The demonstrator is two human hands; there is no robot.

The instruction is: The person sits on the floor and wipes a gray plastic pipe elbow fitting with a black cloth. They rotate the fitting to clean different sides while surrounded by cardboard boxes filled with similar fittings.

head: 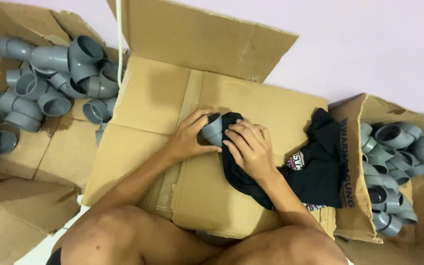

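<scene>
A grey plastic pipe elbow (212, 128) rests on a flattened cardboard box (163, 98) in front of me. My left hand (188, 136) grips the elbow from the left side. My right hand (247, 147) presses a black cloth (315, 164) against the elbow's right side. The cloth trails off to the right across the cardboard and shows a patch of coloured print.
A pile of grey pipe fittings (50, 78) lies on cardboard at the upper left. Another heap of grey fittings (393, 162) fills an open box (350, 147) at the right. My bare knees (123, 235) are at the bottom, and torn cardboard (20, 216) lies lower left.
</scene>
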